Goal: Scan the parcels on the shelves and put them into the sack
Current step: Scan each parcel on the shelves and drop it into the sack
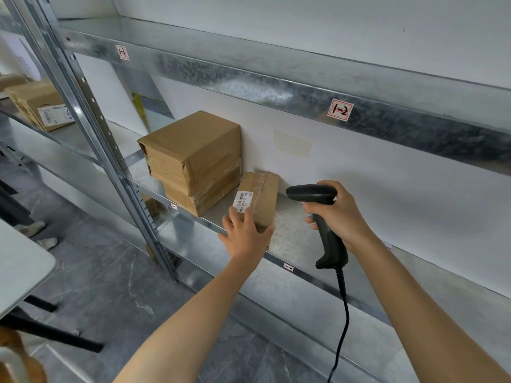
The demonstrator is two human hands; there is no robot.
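Here, left hand [244,230] flat on parcel [261,196] labelled perhaps "516 K20 00 030", right hand [341,214] gripping scanner [311,194].

Your left grip [244,230] covers the near end of the small parcel [262,194], and the finest print on its label [240,201] is too small to read. Your right grip [336,214] hides the scanner [312,193] trigger. The cable [344,313] runs off the bottom edge. A brown shape [16,360] in the lower left corner is cut off and cannot be identified.
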